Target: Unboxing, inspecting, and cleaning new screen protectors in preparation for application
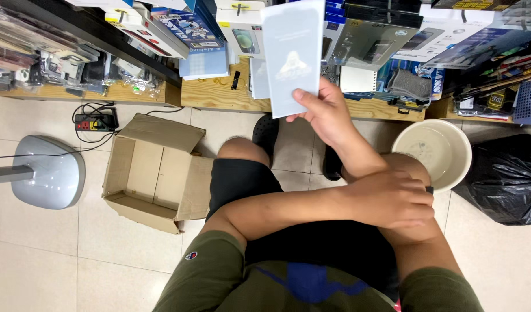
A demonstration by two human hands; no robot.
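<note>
1. Right hand (329, 112) grips a pale blue flat package (292, 55) by its lower edge, raised before the shelf (219, 95).
2. Left hand (392, 199) rests closed on the right forearm, holding nothing.
3. Step judged: inspecting the package; putting it down calls for a steady pinch.

Bare floor tiles (34, 260) are lying open from 7 to 9 o'clock, giving a hand free passage low on that side. At 9 o'clock the grey fan base (49, 171) is blocking the way, and the open cardboard box (153, 173) is standing just beside the left knee. At 12 o'clock crowded shelves (219, 92) of packages are walling off the front. At 3 o'clock the pale bucket (432, 151) and black bin bag (505, 179) are closing the right side.
</note>
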